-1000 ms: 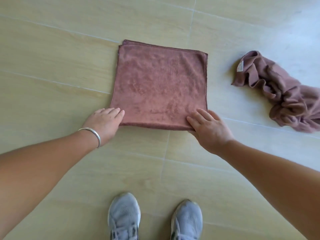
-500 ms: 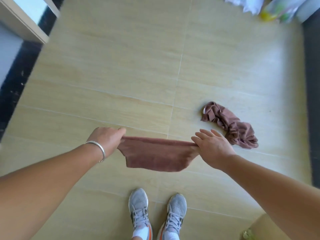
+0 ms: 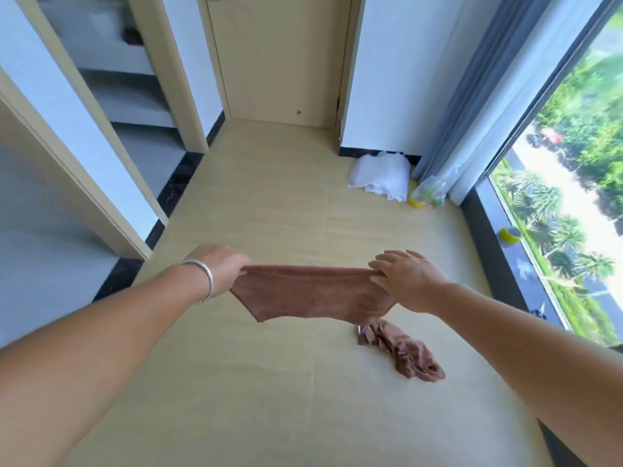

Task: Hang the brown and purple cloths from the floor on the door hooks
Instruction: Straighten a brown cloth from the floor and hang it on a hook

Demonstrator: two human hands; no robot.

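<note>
Hands hold a folded brown cloth point(image 3: 312, 296) stretched between them, clear of the floor point(image 3: 269, 214). The left hand point(image 3: 220, 269), with a silver bangle point(image 3: 205, 279) on its wrist, pinches one top corner of the cloth with curled fingers. The right hand point(image 3: 406, 281) holds the opposite top corner; its fingers lie fairly straight over the edge, and the thumb is hidden beneath, so the exact grip cannot be told. The cloth's top edge runs nearly level from one hand to the other, and its lower corners hang down in loose points.

Just below the right hand, a second cloth point(image 3: 401, 350), crumpled and of a dusky purple-brown, lies on the floor, apart from the held cloth, though the two overlap in the view. Whether a small pale tag shows at its near end is hard to tell.

Well beyond both hands stands a closed beige door point(image 3: 279, 59); hooks on it cannot be made out. Beyond the right hand, a white bundle point(image 3: 381, 175) sits against the wall, with a clear bag of yellow and green items point(image 3: 428, 193) just beside it at the foot of a grey-blue curtain point(image 3: 472, 106). To the right of the right hand runs a tall window point(image 3: 573, 163) with greenery outside. To the left of the left hand are white walls and framed openings point(image 3: 111, 106).
</note>
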